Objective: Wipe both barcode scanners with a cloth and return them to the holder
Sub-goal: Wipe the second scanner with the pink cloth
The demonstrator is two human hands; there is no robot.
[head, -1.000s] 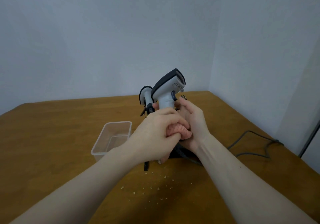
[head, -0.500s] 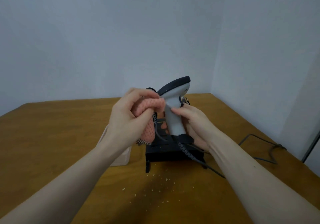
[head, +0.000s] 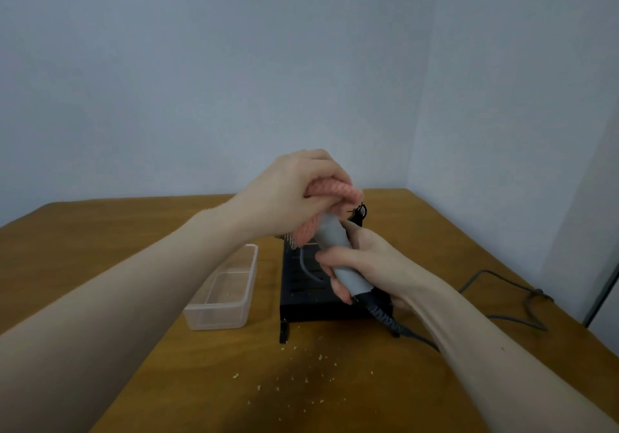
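Scanner now tilted, grey handle in view, head buried under pink cloth; half second ago cloth sat at head's side, head exposed. We judge wipe has reached top of head, first scanner mid-clean, not yet back in holder. Left hand curled tight, fingers bunching cloth, pressing it down on head. Right hand below it, wrapped closed round handle, cable trailing from its heel. Black holder beneath both hands. Second scanner: we see only dark bit behind cloth, unsure. Clear tub left of right hand.
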